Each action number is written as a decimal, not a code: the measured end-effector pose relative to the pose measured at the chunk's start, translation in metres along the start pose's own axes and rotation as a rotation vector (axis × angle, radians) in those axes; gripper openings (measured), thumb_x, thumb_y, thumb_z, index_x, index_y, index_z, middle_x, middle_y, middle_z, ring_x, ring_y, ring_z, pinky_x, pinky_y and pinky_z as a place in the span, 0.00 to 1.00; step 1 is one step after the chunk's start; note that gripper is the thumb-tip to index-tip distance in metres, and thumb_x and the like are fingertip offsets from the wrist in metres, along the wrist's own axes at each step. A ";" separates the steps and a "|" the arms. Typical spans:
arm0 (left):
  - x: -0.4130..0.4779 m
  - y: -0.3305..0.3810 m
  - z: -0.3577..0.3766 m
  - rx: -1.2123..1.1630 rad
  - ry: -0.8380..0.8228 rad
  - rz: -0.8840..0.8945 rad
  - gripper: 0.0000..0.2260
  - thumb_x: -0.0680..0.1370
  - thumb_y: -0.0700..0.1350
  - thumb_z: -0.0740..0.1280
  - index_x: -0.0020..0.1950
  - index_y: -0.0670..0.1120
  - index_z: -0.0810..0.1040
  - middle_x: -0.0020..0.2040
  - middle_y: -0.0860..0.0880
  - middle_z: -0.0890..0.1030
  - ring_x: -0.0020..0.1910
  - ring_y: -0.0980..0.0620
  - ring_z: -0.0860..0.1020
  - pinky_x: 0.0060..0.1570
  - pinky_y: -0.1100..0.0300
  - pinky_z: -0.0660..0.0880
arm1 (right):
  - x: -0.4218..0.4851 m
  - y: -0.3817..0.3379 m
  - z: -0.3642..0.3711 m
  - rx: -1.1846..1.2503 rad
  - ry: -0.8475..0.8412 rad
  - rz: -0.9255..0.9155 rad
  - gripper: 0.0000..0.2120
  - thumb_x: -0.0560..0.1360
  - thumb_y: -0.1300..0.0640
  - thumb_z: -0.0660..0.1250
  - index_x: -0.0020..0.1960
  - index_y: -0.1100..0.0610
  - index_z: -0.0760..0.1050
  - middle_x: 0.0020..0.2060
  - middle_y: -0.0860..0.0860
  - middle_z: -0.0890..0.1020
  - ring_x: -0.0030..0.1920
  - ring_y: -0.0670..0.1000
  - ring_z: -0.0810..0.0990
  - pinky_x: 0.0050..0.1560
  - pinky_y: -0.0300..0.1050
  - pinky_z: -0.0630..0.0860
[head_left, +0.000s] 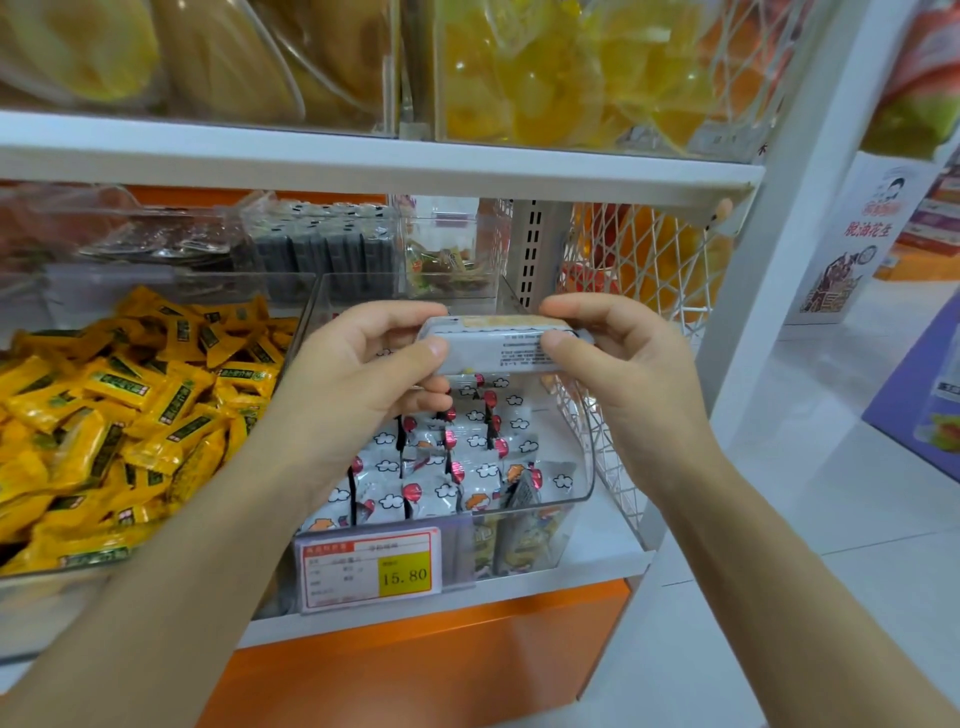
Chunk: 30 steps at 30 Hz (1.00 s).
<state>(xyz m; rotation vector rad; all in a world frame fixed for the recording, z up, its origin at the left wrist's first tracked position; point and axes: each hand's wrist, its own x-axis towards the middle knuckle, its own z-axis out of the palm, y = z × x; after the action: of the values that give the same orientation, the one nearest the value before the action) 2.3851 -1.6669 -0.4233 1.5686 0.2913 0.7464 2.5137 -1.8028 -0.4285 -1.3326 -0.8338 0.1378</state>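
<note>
A small white snack packet with black print is held level above a clear plastic bin. My left hand pinches its left end between thumb and fingers. My right hand pinches its right end the same way. Inside the bin lie several similar white packets printed with clouds and red balloons. A price tag reading 15.80 is clipped to the bin's front.
A bin of yellow wrapped sweets sits to the left. More clear bins stand behind. A white shelf board runs overhead with yellow bags above it. A white wire basket stands to the right, beside a white upright post.
</note>
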 end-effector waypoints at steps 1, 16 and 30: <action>0.000 0.000 0.000 0.014 -0.006 0.012 0.11 0.76 0.36 0.64 0.55 0.47 0.78 0.53 0.40 0.78 0.37 0.52 0.81 0.37 0.64 0.78 | 0.000 0.000 0.000 0.001 0.004 -0.001 0.09 0.70 0.65 0.70 0.47 0.53 0.81 0.41 0.49 0.83 0.41 0.44 0.81 0.39 0.33 0.75; 0.000 -0.005 0.006 0.139 0.091 0.011 0.08 0.73 0.46 0.69 0.42 0.42 0.75 0.34 0.51 0.81 0.30 0.51 0.80 0.29 0.61 0.78 | -0.011 -0.004 0.016 -0.193 0.188 -0.060 0.07 0.71 0.59 0.71 0.34 0.52 0.79 0.31 0.45 0.80 0.34 0.40 0.76 0.37 0.34 0.74; 0.001 -0.006 0.004 -0.064 0.044 -0.048 0.04 0.73 0.45 0.69 0.45 0.46 0.78 0.42 0.54 0.82 0.41 0.55 0.82 0.39 0.62 0.78 | -0.006 -0.001 0.011 -0.086 0.052 -0.064 0.10 0.72 0.65 0.68 0.46 0.50 0.79 0.44 0.46 0.82 0.47 0.43 0.80 0.51 0.40 0.77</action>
<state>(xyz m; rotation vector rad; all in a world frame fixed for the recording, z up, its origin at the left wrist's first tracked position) 2.3896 -1.6681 -0.4287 1.4818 0.3327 0.7468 2.5025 -1.7972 -0.4306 -1.3821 -0.8453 0.0169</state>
